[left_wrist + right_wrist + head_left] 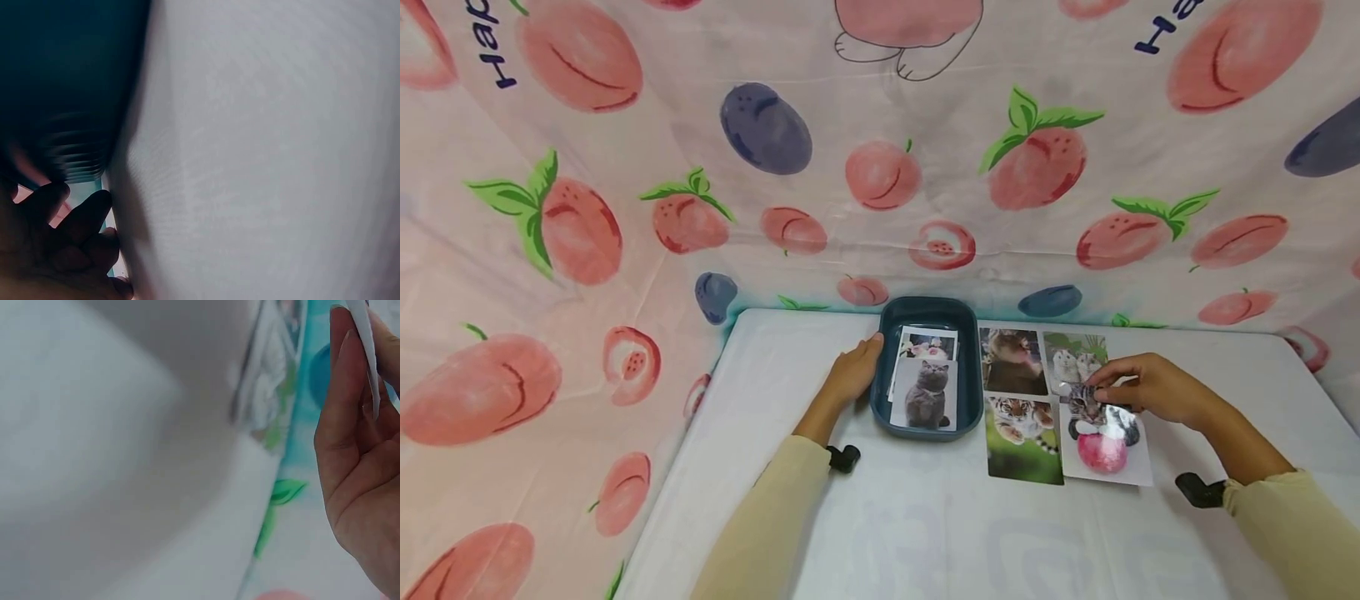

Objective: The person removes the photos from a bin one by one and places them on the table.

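the laying-out looks part done: on the white table (925, 517), just off the three o'clock side of the blue tray (927, 312), a block of four photos seems nearly complete. a dark card (1015, 367) lies at the block's ten o'clock, a pale-animals card (1073, 360) at one and a tiger card (1024, 442) at seven. the kitten card (1102, 452) is at five o'clock, its top overlapping the pale-animals card; i judge it not yet placed, since the right hand (1157, 390) pinches it near the top between thumb and fingers. whether its lower edge touches the table, i cannot tell.

the left hand (852, 369) is curled at the tray's nine o'clock side, gripping the rim. what seems left is inside that tray: a grey cat card (929, 398) toward six o'clock, partly covering a pink-and-white card (925, 343), with another edge showing beneath. how many remain is hidden.
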A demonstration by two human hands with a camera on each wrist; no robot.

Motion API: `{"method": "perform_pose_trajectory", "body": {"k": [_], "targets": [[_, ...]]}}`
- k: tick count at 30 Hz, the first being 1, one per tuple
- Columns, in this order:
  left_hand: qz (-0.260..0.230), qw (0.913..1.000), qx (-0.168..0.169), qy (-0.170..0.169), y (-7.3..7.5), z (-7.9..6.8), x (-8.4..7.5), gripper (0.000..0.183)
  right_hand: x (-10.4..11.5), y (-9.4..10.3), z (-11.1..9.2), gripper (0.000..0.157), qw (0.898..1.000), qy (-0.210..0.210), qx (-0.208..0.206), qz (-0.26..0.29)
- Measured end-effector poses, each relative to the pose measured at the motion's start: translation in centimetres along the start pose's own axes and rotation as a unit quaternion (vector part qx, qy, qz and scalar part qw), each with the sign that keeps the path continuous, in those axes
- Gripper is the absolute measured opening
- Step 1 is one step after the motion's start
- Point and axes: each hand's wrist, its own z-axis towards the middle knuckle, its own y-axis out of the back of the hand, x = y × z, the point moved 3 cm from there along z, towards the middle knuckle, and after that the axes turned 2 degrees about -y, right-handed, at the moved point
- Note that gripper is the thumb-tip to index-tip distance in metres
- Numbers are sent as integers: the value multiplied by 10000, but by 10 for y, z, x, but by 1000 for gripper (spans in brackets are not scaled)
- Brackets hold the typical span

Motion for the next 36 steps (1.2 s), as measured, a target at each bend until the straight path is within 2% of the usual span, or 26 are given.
{"method": "perform_pose_trajectory", "body": {"k": [6,12,15,26,36], "targets": [[75,10000,2,0,-1,0,0,82,-20,-5,-4,30,9999,-63,-96,-59],[104,9999,15,-33,0,0,0,82,-22,-13,0,20,9947,270,-555,-819],[116,9999,21,-69,0,1,0,82,-25,-17,4,17,9910,249,-727,-1097],[111,9999,-4,-130,-1,1,1,80,-33,-26,9,23,9817,-34,-1044,-1592],[96,9999,2,-138,0,0,1,78,-35,-29,10,29,9746,-65,-1247,-1861]]}}
